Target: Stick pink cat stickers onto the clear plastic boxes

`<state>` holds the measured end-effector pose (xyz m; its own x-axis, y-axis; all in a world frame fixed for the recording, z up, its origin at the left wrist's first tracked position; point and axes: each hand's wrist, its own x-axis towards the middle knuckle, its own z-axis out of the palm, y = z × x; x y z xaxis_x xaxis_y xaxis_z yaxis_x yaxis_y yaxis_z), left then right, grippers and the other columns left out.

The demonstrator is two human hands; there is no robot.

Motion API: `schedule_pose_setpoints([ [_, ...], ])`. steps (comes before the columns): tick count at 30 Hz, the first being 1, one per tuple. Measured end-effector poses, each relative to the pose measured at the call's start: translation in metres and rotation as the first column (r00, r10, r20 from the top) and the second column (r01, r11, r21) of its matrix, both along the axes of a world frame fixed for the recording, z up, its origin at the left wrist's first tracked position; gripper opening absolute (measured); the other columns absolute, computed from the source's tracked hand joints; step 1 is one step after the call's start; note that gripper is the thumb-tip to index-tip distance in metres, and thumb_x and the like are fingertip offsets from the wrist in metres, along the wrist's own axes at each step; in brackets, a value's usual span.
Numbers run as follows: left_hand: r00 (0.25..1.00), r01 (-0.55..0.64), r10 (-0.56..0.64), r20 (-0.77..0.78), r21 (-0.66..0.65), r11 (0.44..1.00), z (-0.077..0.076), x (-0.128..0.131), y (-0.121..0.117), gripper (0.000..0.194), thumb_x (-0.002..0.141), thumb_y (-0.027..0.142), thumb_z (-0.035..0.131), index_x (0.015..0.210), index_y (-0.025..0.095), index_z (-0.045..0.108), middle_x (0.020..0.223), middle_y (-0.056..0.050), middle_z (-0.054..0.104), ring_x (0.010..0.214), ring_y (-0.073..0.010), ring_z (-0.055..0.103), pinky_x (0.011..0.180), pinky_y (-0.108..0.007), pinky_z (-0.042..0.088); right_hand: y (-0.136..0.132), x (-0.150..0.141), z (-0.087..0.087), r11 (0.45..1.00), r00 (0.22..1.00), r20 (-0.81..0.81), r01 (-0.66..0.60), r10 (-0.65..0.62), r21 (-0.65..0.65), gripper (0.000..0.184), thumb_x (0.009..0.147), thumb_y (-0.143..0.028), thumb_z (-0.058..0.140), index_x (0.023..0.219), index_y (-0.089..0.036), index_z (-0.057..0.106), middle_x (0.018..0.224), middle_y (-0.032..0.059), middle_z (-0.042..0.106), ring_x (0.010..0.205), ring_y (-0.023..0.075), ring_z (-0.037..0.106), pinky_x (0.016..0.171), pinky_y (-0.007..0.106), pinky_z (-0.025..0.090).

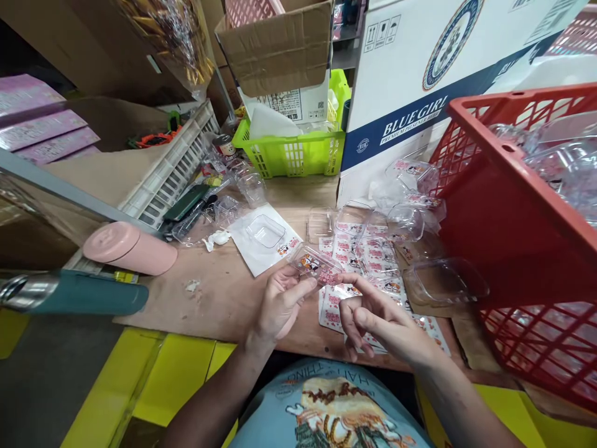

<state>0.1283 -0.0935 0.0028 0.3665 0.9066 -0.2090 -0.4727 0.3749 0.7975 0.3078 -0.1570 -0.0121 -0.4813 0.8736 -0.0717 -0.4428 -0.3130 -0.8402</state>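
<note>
My left hand (283,302) pinches a small clear plastic box (313,264) between thumb and fingers. A printed sticker with cartoon figures and pink lettering shows on the box. My right hand (373,314) has its index finger stretched to the box's right edge, seemingly touching it, while its other fingers are loosely bent and apart. Sticker sheets (332,316) with pink print lie beneath and beyond my right hand. Left of them, a white sheet (252,256) bears another clear tray (265,231). Several clear plastic pieces (405,221) rest on and around the sticker sheets.
A red basket (501,236) full of clear plastic pieces stands at the right. A printed carton (396,74) and a lime-green basket (298,152) stand behind. At the left lie a pink tumbler (130,247), a teal bottle (79,291) and a white crate (170,165).
</note>
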Motion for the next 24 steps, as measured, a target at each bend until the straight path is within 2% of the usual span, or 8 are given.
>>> schedule_pose_setpoints([
  [5,0.999,0.024,-0.023,-0.043,0.011,1.0,-0.011,-0.01,0.005,0.029,0.076,0.02,0.078,0.104,0.02,0.074,0.1,-0.005,0.078,0.092,-0.0205,0.073,0.088,-0.034,0.057,0.0,0.006,0.001,0.991,0.99,0.049,0.133,-0.134,0.026,0.042,0.098,-0.037,0.059,0.133,-0.024,0.038,0.063,-0.0066,0.055,0.046,0.0072,0.046,0.051,0.023,0.045],
  [7,0.969,0.124,-0.108,-0.22,0.059,0.991,-0.013,-0.023,0.011,0.026,0.079,0.028,0.077,0.103,0.018,0.074,0.098,-0.007,0.077,0.087,-0.0218,0.073,0.081,-0.035,0.057,0.001,0.011,0.006,0.983,0.977,0.115,0.176,-0.18,0.043,0.04,0.099,-0.039,0.057,0.131,-0.024,0.039,0.06,-0.0087,0.05,0.045,0.0066,0.04,0.053,0.024,0.045],
  [8,0.924,0.15,-0.097,-0.37,0.119,0.981,-0.011,-0.03,0.014,0.024,0.079,0.032,0.076,0.097,0.016,0.075,0.092,-0.008,0.077,0.081,-0.0208,0.072,0.076,-0.033,0.057,0.002,0.014,0.01,0.983,0.97,0.164,0.173,-0.18,0.057,0.039,0.099,-0.041,0.057,0.129,-0.024,0.04,0.059,-0.0094,0.048,0.045,0.0066,0.038,0.052,0.023,0.044],
  [10,0.759,0.119,0.14,-0.636,0.346,0.931,-0.002,-0.041,0.019,0.021,0.079,0.036,0.077,0.084,0.016,0.076,0.079,-0.006,0.072,0.07,-0.017,0.065,0.069,-0.028,0.053,0.006,0.018,0.02,0.985,0.934,0.321,0.13,-0.16,0.113,0.034,0.099,-0.044,0.054,0.124,-0.023,0.044,0.058,-0.0089,0.046,0.046,0.0075,0.038,0.048,0.021,0.037],
  [13,0.58,0.166,0.482,-0.657,0.675,0.719,0.022,-0.042,0.025,0.017,0.078,0.03,0.079,0.09,0.019,0.076,0.088,-0.006,0.067,0.081,-0.0178,0.06,0.077,-0.028,0.049,0.016,0.019,0.038,0.951,0.756,0.628,-0.024,-0.184,0.307,0.025,0.1,-0.044,0.052,0.111,-0.022,0.052,0.062,-0.0055,0.049,0.053,0.0097,0.043,0.049,0.022,0.032],
  [17,0.669,0.388,0.341,-0.66,0.702,0.597,0.039,-0.018,0.028,0.014,0.08,0.024,0.076,0.093,0.025,0.079,0.092,-0.006,0.065,0.096,-0.0222,0.058,0.089,-0.034,0.047,0.029,0.012,0.053,0.81,0.453,0.796,-0.229,-0.403,0.54,0.029,0.1,-0.035,0.052,0.124,-0.019,0.055,0.061,-0.0044,0.052,0.054,0.0126,0.046,0.057,0.026,0.035],
  [20,0.815,0.121,0.308,-0.491,0.664,0.738,0.031,0.0,0.027,0.013,0.083,0.021,0.072,0.092,0.026,0.08,0.092,-0.005,0.066,0.095,-0.019,0.059,0.089,-0.032,0.047,0.032,0.005,0.048,0.698,0.393,0.69,-0.151,-0.608,0.7,0.05,0.1,-0.03,0.052,0.148,-0.023,0.04,0.088,0.0045,0.064,0.067,0.0161,0.055,0.068,0.031,0.045],
  [24,0.985,-0.085,0.116,-0.129,0.228,0.97,0.019,0.006,0.022,0.013,0.075,0.019,0.078,0.087,0.023,0.08,0.095,-0.002,0.074,0.095,-0.0155,0.065,0.092,-0.028,0.049,0.028,-0.005,0.028,0.643,0.54,0.453,0.233,-0.709,0.729,0.079,0.094,-0.032,0.063,0.158,-0.034,0.017,0.121,0.0094,0.057,0.086,0.0189,0.059,0.08,0.036,0.054],
])
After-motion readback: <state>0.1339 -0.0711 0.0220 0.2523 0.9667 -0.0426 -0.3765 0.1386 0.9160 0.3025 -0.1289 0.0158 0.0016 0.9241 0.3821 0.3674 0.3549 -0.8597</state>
